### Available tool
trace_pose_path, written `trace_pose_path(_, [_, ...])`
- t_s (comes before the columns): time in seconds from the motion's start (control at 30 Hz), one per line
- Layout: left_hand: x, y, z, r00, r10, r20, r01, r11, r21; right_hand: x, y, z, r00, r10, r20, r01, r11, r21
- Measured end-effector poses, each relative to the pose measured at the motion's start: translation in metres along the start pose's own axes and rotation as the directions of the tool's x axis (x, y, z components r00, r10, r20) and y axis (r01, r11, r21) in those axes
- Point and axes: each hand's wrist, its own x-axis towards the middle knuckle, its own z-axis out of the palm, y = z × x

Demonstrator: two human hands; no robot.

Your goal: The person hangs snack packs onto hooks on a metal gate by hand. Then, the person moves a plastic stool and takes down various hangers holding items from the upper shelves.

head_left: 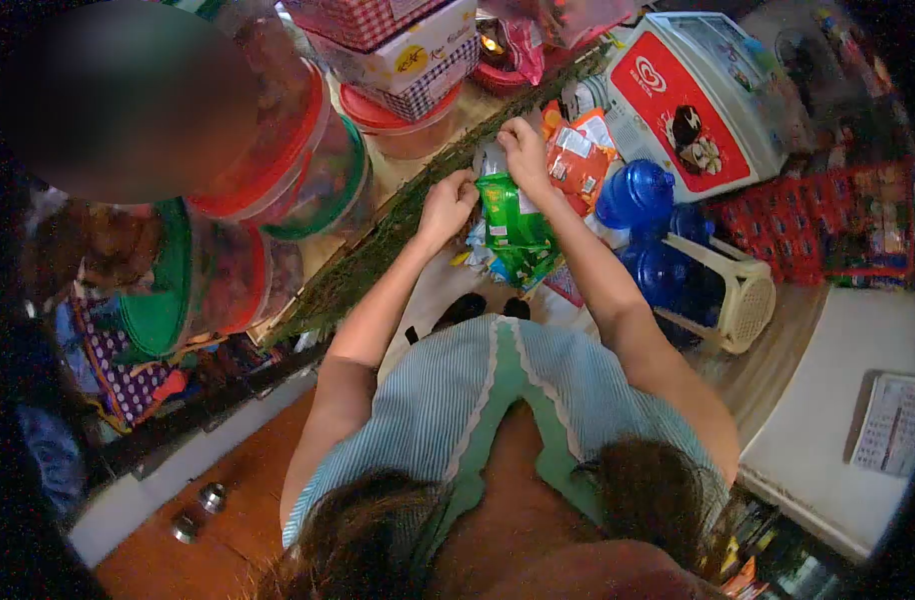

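Note:
A shiny green packet (513,230) hangs below my two hands, in front of my body. My left hand (448,209) has its fingers bent together at the packet's upper left corner. Above the packet's top edge is my right hand (525,152), its fingers curled together near a pale, clear plastic piece (491,158); what they hold is too small to make out. Orange packets (580,160) lie just to the right of my right wrist. Other small colourful wrappers show beside and below the green packet.
Lidded tubs (313,180) and stacked boxes (403,55) line the shelf on the left, edged with green garland (378,235). To the right stand blue water bottles (635,195), a cream plastic stool (746,300) and a red-and-white freezer (678,110).

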Motion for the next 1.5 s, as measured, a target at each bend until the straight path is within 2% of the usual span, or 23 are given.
trace_pose_path(0.07, [0.000,0.006,-0.004,0.999,0.042,0.033,-0.043,0.999,0.029,-0.015,0.003,-0.012,0.999,-0.048,-0.002,0.048,0.996,0.072])
trace_pose_path(0.17, [-0.006,0.010,-0.007,0.984,0.127,0.123,-0.138,0.987,0.079,-0.054,-0.014,-0.039,1.000,-0.007,0.004,0.006,0.993,0.119])
trace_pose_path(0.23, [-0.010,0.021,-0.008,0.968,0.120,0.222,-0.142,0.986,0.088,-0.086,-0.013,-0.055,0.998,0.053,-0.016,-0.050,0.989,0.139])
trace_pose_path(0.3, [-0.014,0.025,0.004,0.930,0.194,0.312,-0.238,0.965,0.111,-0.117,-0.005,-0.072,0.991,0.128,-0.035,-0.121,0.980,0.155])
trace_pose_path(0.37, [-0.023,0.050,0.014,0.809,0.186,0.558,-0.244,0.969,0.031,-0.150,-0.014,-0.091,0.978,0.174,-0.119,-0.159,0.980,0.123])
trace_pose_path(0.43, [-0.033,0.076,0.031,0.615,0.305,0.727,-0.334,0.936,-0.111,-0.180,-0.024,-0.110,0.948,0.255,-0.191,-0.235,0.964,0.120])
trace_pose_path(0.53, [-0.056,0.066,0.095,0.468,0.518,0.716,-0.417,0.844,-0.338,-0.227,-0.040,-0.140,0.875,0.376,-0.304,-0.341,0.926,0.164])
trace_pose_path(0.63, [-0.088,0.105,0.129,0.279,0.555,0.784,-0.357,0.818,-0.452,-0.267,-0.058,-0.170,0.797,0.374,-0.475,-0.317,0.928,0.199])
trace_pose_path(0.67, [-0.099,0.127,0.134,0.224,0.503,0.835,-0.396,0.830,-0.393,-0.275,-0.071,-0.180,0.756,0.360,-0.547,-0.292,0.933,0.210])
trace_pose_path(0.77, [-0.139,0.165,0.171,0.095,0.571,0.815,-0.351,0.786,-0.509,-0.313,-0.097,-0.218,0.648,0.304,-0.698,-0.319,0.941,0.113])
trace_pose_path(0.83, [-0.165,0.178,0.199,0.044,0.493,0.869,-0.321,0.830,-0.455,-0.338,-0.119,-0.242,0.565,0.299,-0.769,-0.370,0.925,0.088])
trace_pose_path(0.9, [-0.196,0.192,0.220,0.099,0.439,0.893,-0.310,0.867,-0.391,-0.368,-0.124,-0.262,0.513,0.270,-0.815,-0.340,0.935,0.096])
trace_pose_path(0.97, [-0.232,0.215,0.238,0.109,0.638,0.762,-0.265,0.758,-0.596,-0.397,-0.137,-0.287,0.488,0.198,-0.850,-0.382,0.924,-0.004])
trace_pose_path(1.03, [-0.254,0.256,0.241,-0.013,0.515,0.857,-0.424,0.773,-0.472,-0.426,-0.158,-0.317,0.491,0.139,-0.860,-0.419,0.903,-0.093])
trace_pose_path(1.07, [-0.268,0.263,0.256,-0.047,0.560,0.827,-0.319,0.776,-0.544,-0.439,-0.170,-0.329,0.489,0.125,-0.863,-0.436,0.892,-0.117])
trace_pose_path(1.17, [-0.306,0.312,0.279,-0.227,0.641,0.733,-0.347,0.650,-0.676,-0.480,-0.191,-0.371,0.453,0.018,-0.891,-0.505,0.830,-0.239])
trace_pose_path(1.23, [-0.324,0.341,0.307,-0.361,0.615,0.701,-0.347,0.610,-0.713,-0.499,-0.205,-0.398,0.406,-0.068,-0.911,-0.533,0.792,-0.297])
trace_pose_path(1.27, [-0.336,0.361,0.312,-0.407,0.622,0.669,-0.314,0.592,-0.742,-0.512,-0.212,-0.415,0.431,-0.078,-0.899,-0.559,0.759,-0.334])
trace_pose_path(1.3, [-0.345,0.379,0.317,-0.451,0.625,0.637,-0.282,0.577,-0.766,-0.519,-0.232,-0.430,0.407,0.009,-0.913,-0.615,0.743,-0.266])
trace_pose_path(1.37, [-0.364,0.415,0.328,-0.522,0.583,0.623,-0.214,0.617,-0.757,-0.536,-0.244,-0.461,0.455,-0.118,-0.883,-0.636,0.650,-0.415])
trace_pose_path(1.43, [-0.380,0.448,0.351,-0.600,0.520,0.608,-0.210,0.631,-0.747,-0.543,-0.275,-0.485,0.411,-0.052,-0.910,-0.701,0.620,-0.352])
trace_pose_path(1.47, [-0.387,0.463,0.368,-0.641,0.474,0.604,-0.240,0.624,-0.744,-0.554,-0.275,-0.503,0.394,-0.064,-0.917,-0.696,0.631,-0.343])
trace_pose_path(1.5, [-0.395,0.478,0.382,-0.678,0.427,0.599,-0.268,0.615,-0.742,-0.557,-0.282,-0.514,0.371,-0.082,-0.925,-0.614,0.725,-0.311])
